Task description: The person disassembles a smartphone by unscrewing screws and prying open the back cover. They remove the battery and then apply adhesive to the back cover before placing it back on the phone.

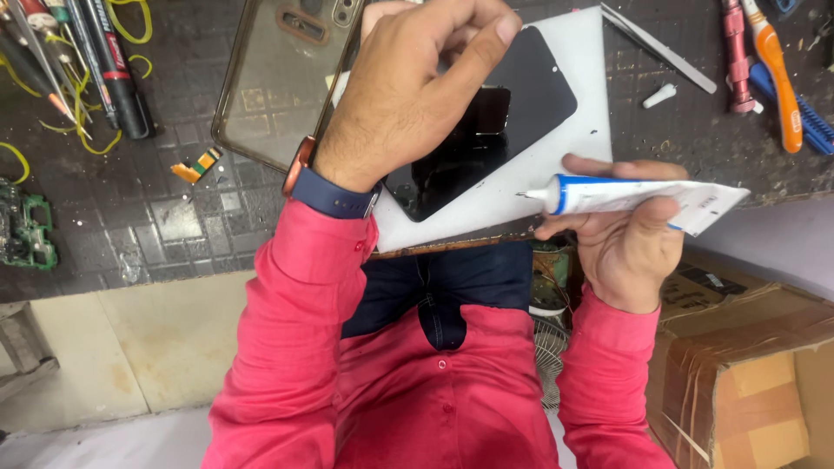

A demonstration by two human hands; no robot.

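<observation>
My left hand (408,95), with a blue-strapped watch on the wrist, lies curled over the upper part of a black phone (521,104) and appears to grip it. The phone rests face up on a white board (573,148) at the edge of the dark workbench. My right hand (625,239) holds a white glue tube with a blue neck (634,195) just off the bench edge. The tube's thin nozzle points left toward the board, a short way from the phone's lower corner.
A clear phone case (269,78) lies left of the board. Tweezers (656,48), a small white cap (658,95) and screwdrivers (773,78) sit at the right; markers (113,69), yellow bands and a green circuit board (26,230) at the left. A cardboard box (747,365) stands below right.
</observation>
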